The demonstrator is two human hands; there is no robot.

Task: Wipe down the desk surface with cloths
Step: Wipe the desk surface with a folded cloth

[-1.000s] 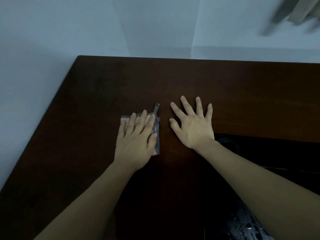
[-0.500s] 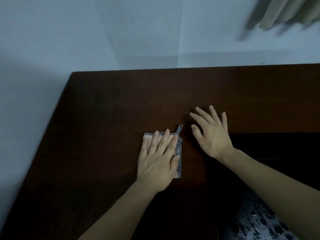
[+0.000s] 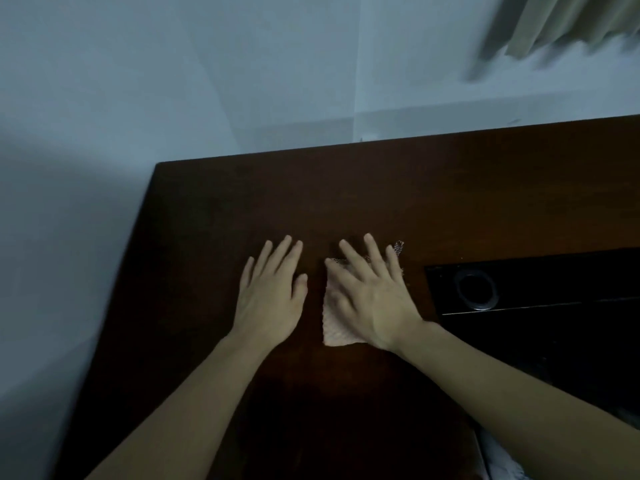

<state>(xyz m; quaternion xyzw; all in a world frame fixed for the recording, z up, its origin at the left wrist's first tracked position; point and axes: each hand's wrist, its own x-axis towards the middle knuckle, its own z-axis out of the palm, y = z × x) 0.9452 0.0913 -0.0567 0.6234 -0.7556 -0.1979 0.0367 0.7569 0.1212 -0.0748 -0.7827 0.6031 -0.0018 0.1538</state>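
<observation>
I see my right hand (image 3: 372, 299) flat with fingers spread, its grip wide, pressing the cloth (image 3: 337, 332) onto the dark counter (image 3: 450, 195); my left hand (image 3: 272, 296) lies open-gripped on bare wood just beside it

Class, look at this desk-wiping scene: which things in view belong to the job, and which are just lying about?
Part of the job:
cloth, flat under the right hand
desk, the dark wooden surface
left hand, flat on the bare wood beside the cloth

Just lying about:
black device with a round ring, on the desk's right side
curtain, top right
</observation>
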